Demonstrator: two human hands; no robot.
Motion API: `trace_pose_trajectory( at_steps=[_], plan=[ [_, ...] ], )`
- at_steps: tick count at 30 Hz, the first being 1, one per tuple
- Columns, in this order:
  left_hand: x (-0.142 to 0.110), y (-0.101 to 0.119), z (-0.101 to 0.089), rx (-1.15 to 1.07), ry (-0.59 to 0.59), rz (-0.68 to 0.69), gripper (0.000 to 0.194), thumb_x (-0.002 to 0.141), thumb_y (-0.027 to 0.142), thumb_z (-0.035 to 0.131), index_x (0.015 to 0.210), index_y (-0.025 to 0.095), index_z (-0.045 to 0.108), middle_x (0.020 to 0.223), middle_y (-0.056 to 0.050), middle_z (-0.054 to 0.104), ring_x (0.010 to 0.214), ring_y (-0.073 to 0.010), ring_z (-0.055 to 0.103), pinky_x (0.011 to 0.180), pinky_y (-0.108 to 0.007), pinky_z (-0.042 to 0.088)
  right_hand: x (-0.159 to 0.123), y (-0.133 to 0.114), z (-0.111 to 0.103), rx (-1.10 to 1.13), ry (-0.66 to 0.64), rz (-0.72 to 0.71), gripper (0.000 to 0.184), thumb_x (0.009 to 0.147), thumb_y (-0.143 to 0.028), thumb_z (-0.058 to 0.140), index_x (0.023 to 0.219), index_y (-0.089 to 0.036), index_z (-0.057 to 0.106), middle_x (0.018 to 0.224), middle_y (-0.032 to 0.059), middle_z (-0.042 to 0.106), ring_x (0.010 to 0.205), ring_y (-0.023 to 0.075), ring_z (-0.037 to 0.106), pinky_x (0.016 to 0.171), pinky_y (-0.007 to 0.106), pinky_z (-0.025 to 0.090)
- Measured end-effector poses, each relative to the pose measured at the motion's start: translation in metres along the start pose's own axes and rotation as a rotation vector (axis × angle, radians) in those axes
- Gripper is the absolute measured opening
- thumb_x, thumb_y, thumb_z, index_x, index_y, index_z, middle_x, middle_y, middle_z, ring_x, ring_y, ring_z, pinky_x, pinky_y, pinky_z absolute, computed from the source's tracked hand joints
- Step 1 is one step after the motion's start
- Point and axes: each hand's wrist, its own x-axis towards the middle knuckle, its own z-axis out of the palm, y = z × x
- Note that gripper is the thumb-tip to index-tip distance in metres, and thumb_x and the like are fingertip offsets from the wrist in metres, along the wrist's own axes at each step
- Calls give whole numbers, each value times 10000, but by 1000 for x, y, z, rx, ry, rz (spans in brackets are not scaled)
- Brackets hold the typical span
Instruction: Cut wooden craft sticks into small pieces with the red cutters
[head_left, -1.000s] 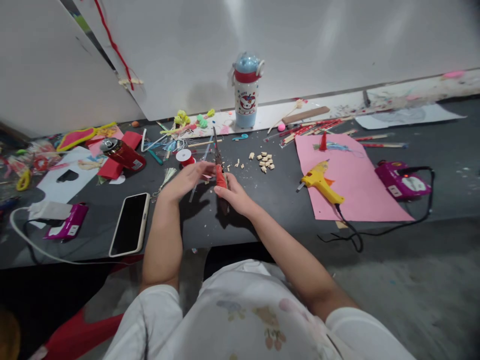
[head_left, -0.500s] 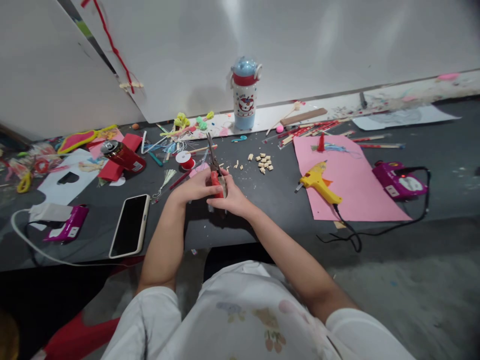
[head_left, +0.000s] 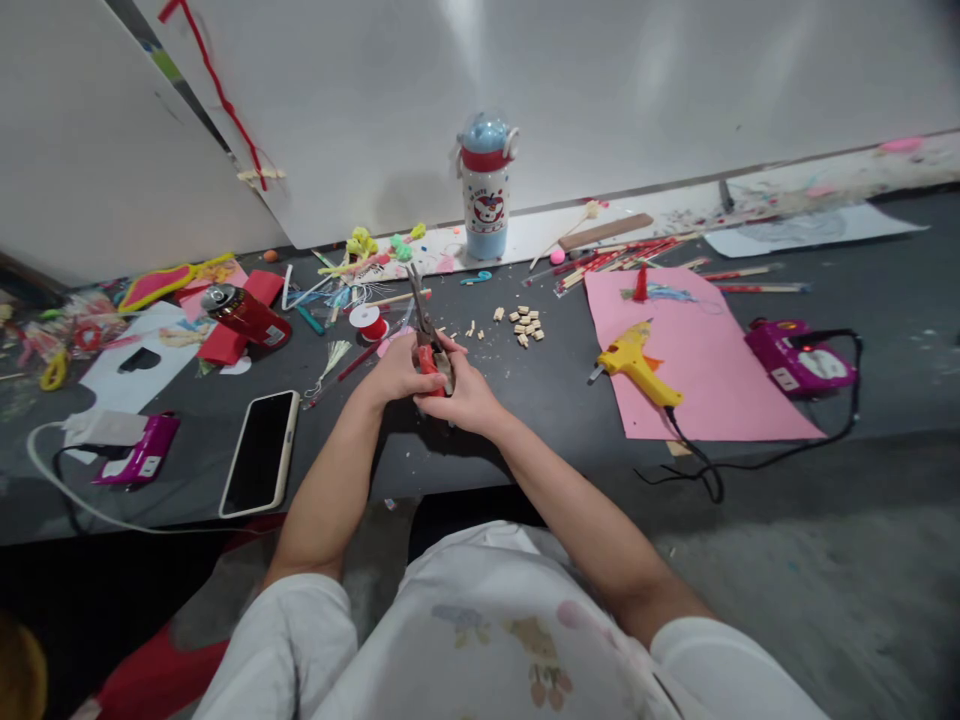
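Observation:
A pair of long-nose pliers (head_left: 421, 312) with red handles points away from me, its dark jaws up towards the back of the table. My left hand (head_left: 399, 372) is closed round the handles from the left. On the other side my right hand (head_left: 471, 392) also grips them, its fingers wrapped round the handle. Whether anything else is tucked between my palms is hidden. Just beyond my hands lie small cut wooden pieces (head_left: 527, 322) in a loose cluster, with crumbs around them. A spool of red thread (head_left: 368, 322) stands left of the jaws.
To the right, a yellow glue gun (head_left: 641, 368) rests on pink foam sheet (head_left: 712, 380), its cord near a purple power strip (head_left: 799, 358). A phone (head_left: 260, 452) and a red can (head_left: 246, 316) are on the left. A water bottle (head_left: 486, 190) stands behind the wooden pieces.
The view has shifted slightly. Both hands keep their hold on the pliers, and the jaws lean a little further left.

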Motion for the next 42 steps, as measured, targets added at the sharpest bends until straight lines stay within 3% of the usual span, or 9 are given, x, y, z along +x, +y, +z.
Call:
trace_pose_trajectory(
  at_steps=[12,18,22,25,27,29,34,38,42],
  plan=[
    [0,0,1,-13,26,-3,584,593,510,762,1044,156,647,1017,-141,701,898,-257,673,794,-378,536,3,1,3,92,9,-28,763,639,-390,718,1289,-185,375,1113,93,610,955,229,636,853,395,505],
    [1,6,1,-84,36,-40,846,549,741,684,1147,150,588,1025,-159,695,917,-273,677,785,-384,547,4,-4,6,253,57,-1,778,597,-387,743,1227,-165,344,1004,57,572,896,196,602,840,385,497],
    [2,-4,-11,-102,326,-41,719,697,798,477,1025,176,623,909,-114,706,808,-213,688,686,-324,547,7,1,5,282,77,16,627,680,-501,674,1136,-184,382,946,32,547,889,179,564,875,378,466],
    [2,-9,-22,-22,642,-68,452,825,605,478,947,190,608,796,-46,679,647,-135,638,586,-271,505,15,10,7,339,76,82,348,851,-464,432,1091,-214,410,925,20,543,856,158,546,859,358,461],
    [-1,-7,-27,176,886,4,302,835,454,534,959,185,591,826,-28,658,681,-119,612,601,-266,485,19,15,8,318,48,161,277,845,-361,398,1084,-221,408,881,11,532,781,153,526,818,350,464],
    [-6,-1,-30,476,1031,142,244,832,356,553,989,175,599,945,-47,644,860,-145,606,733,-305,488,19,17,9,251,43,76,285,812,-297,426,1088,-228,407,953,22,534,858,161,520,861,348,445],
    [-15,10,-32,852,825,315,241,832,355,570,1024,231,645,1063,-79,647,1079,-233,564,1006,-420,376,9,12,6,141,8,-42,300,812,-321,424,1091,-212,394,985,44,540,929,194,514,907,387,411],
    [-17,4,-35,862,693,287,225,853,360,559,1013,232,651,981,-82,669,994,-234,590,943,-399,396,4,6,5,105,-25,-50,295,817,-337,423,1083,-214,396,944,31,541,908,194,523,875,367,411],
    [-19,1,-36,855,693,284,193,879,338,531,944,222,672,876,-74,683,873,-202,617,820,-331,435,0,0,3,81,-63,-48,290,814,-348,426,1064,-205,393,875,15,518,843,185,509,825,353,405]
  ],
)
